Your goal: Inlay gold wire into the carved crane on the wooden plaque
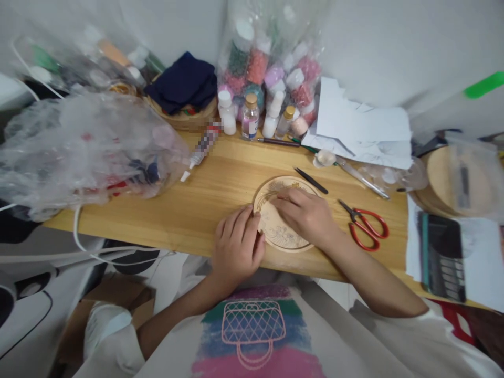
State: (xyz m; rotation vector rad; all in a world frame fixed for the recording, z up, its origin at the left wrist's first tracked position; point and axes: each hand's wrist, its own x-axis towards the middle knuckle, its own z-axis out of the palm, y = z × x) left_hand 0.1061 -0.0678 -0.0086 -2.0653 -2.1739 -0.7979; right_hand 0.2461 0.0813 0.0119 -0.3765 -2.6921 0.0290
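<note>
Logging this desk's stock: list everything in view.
Disc: 1, pale wood, centre
Scissors: 1, red-handled, right
Slim tools: at least 3, black, brown, silver, behind disc
Tube: 1, pale, centre-left
Bottles: 4, white and clear, back
Jars: many, multicoloured, bagged, back
Cloth: 1, navy, back left
Plastic bags: several, clear, left, back
Papers: several, white, right
Wooden stack: 1, pale, right
Calculator: 1, black, right
Cardboard box: 1, brown, floor left
Table: 1, light wood, beneath
Left hand: 1, bare, disc's left edge
Right hand: 1, bare, over disc

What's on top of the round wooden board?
The right hand is on the board, and the left hand is at its edge. Drawn lines show on it, with something gold near the far side. What's under the right hand is covered.
</note>
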